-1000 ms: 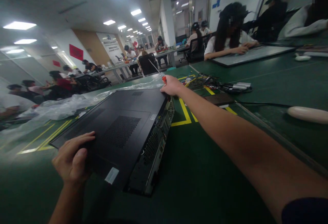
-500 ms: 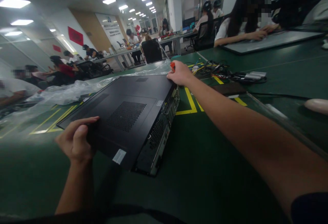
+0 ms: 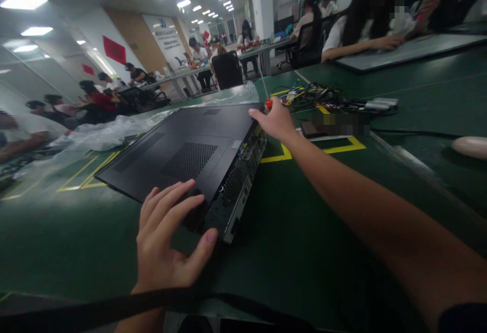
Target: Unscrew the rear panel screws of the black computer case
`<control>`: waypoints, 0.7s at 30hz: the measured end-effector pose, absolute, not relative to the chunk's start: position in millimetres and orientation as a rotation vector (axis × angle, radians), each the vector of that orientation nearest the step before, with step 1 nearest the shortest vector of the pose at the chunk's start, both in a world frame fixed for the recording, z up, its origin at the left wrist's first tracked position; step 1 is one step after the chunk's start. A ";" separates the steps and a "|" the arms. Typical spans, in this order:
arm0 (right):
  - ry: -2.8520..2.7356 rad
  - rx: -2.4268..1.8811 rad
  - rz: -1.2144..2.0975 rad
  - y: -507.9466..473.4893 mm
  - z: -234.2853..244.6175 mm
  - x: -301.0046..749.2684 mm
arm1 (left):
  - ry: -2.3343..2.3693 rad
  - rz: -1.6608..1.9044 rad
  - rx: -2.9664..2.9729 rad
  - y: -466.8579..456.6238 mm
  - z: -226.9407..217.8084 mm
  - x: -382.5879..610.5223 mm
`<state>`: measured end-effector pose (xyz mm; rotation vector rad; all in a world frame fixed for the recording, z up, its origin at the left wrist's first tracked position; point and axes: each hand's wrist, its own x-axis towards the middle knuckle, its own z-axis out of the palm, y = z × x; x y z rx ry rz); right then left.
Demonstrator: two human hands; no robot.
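A black desktop computer case (image 3: 152, 140) lies flat on the green table, its perforated vent facing up and its rear panel (image 3: 243, 175) with ports turned to the right. My left hand (image 3: 169, 241) is at the near corner, fingers spread over the top cover and thumb apart beside the rear edge. It grips nothing. At the far right corner, my right hand (image 3: 279, 120) has its thumb against the case edge. In its fingers is an orange-handled screwdriver (image 3: 269, 103), the thin shaft pointing upward; the hand hides most of the handle.
Clear plastic wrap (image 3: 95, 135) lies behind and left of the case. A tangle of cables (image 3: 323, 94) is beyond my right hand, near a dark flat object (image 3: 314, 128). Yellow tape (image 3: 342, 146) marks the tabletop. A person (image 3: 365, 43) sits across at a flat panel (image 3: 418, 51).
My left hand has gone from the cover's left front edge to the near rear corner, its fingers opening out. The case sits slightly lower and flatter. My right hand stays at the far corner.
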<state>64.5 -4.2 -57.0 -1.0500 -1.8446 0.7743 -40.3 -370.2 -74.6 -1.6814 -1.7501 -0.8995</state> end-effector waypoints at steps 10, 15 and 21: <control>-1.752 -1.003 0.901 3.2 -70.7 61.5 | -1.516 -0.913 -1.586 -354.7 -93.0 -47.2; -1.793 -0.994 0.897 -3.8 -68.4 59.0 | -1.518 -1.069 -1.417 -353.6 -88.1 -48.2; -1.790 -1.050 0.888 -13.6 -63.6 59.3 | -1.792 -0.872 -1.510 -356.8 -74.5 -44.8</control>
